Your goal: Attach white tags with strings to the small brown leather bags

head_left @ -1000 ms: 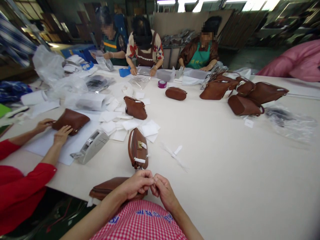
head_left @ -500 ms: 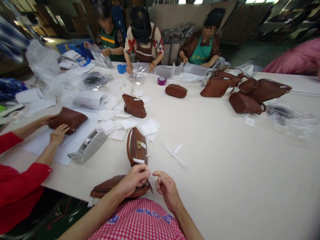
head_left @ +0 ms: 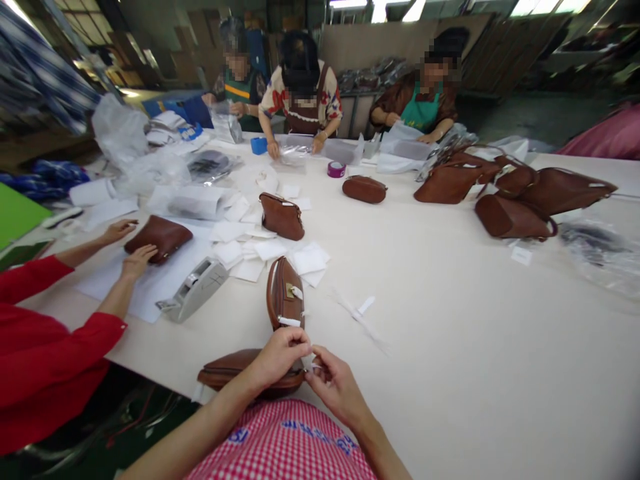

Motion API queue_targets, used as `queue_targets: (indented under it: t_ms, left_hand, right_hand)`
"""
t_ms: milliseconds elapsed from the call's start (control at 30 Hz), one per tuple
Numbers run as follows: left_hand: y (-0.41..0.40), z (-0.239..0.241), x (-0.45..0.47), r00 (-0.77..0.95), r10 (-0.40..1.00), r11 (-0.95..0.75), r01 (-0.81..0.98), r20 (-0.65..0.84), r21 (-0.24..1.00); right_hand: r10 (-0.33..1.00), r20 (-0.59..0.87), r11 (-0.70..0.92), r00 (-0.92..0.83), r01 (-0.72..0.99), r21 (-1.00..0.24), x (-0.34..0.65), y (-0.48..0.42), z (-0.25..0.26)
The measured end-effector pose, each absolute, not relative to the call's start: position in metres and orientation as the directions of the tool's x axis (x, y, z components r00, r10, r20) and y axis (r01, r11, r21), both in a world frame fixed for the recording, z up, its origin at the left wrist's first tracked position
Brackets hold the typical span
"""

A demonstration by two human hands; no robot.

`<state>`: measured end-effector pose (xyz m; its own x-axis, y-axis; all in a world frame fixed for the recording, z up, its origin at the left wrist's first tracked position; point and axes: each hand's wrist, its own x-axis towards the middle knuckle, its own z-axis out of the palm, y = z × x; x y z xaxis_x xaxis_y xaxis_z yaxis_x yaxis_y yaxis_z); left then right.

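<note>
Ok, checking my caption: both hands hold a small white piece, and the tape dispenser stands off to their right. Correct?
Not quite: the head view shows the tape dispenser off to their left. The left hand and right hand do hold a small white piece.

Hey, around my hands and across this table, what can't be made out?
All in the head view:
White piece between your left hand and right hand: too small, partly covered by them.
Brown bag nearest you: partly hidden by your left forearm.
White tag: any print too small.
Clear plastic: cut off by the right edge.
</note>
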<state>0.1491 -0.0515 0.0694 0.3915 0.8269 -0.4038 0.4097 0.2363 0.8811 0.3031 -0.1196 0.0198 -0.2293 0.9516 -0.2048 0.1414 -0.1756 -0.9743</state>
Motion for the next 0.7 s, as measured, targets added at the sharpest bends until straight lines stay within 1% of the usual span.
queue_targets:
  t_ms: [100,167,233,300,333,367,433,500,633,700]
  left_hand:
    - [-0.057,0.079,0.143,0.416,0.836,0.15,0.455,-0.358,0.878]
    - [-0.065,0.089,0.135,0.454,0.826,0.041,0.542,-0.333,0.84]
    - [-0.074,0.097,0.125,0.524,0.788,-0.142,0.664,-0.322,0.734]
    - [-0.082,0.1,0.114,0.579,0.741,-0.325,0.752,-0.34,0.573]
    - [-0.086,0.1,0.109,0.586,0.729,-0.38,0.776,-0.352,0.504]
    - [-0.088,0.099,0.105,0.584,0.726,-0.413,0.792,-0.362,0.449]
    - [-0.092,0.095,0.1,0.574,0.733,-0.438,0.809,-0.364,0.393]
    - [-0.092,0.092,0.098,0.574,0.742,-0.442,0.808,-0.347,0.39]
    - [-0.089,0.088,0.097,0.587,0.745,-0.428,0.785,-0.316,0.449]
    - [-0.089,0.086,0.095,0.594,0.745,-0.423,0.773,-0.304,0.473]
  right_hand:
    - [0.96,-0.149,-0.075,-0.235,0.3,-0.951,0.304,-0.12,0.024]
    - [0.967,-0.103,-0.016,-0.234,0.347,-0.938,0.305,-0.12,0.023]
    - [0.964,-0.133,-0.057,-0.231,0.308,-0.95,0.308,-0.12,0.02]
    - [0.957,-0.195,-0.139,-0.217,0.246,-0.959,0.311,-0.119,0.016]
    - [0.957,-0.192,-0.137,-0.218,0.246,-0.96,0.312,-0.119,0.014]
    - [0.96,-0.163,-0.098,-0.227,0.274,-0.957,0.314,-0.119,0.011]
    - [0.96,-0.07,0.038,-0.272,0.373,-0.927,0.315,-0.119,0.003]
    - [0.95,-0.012,0.134,-0.313,0.443,-0.886,0.316,-0.119,-0.006]
    - [0.955,-0.016,0.145,-0.295,0.515,-0.845,0.325,-0.116,-0.016]
    - [0.945,-0.027,0.171,-0.327,0.561,-0.81,0.333,-0.113,-0.015]
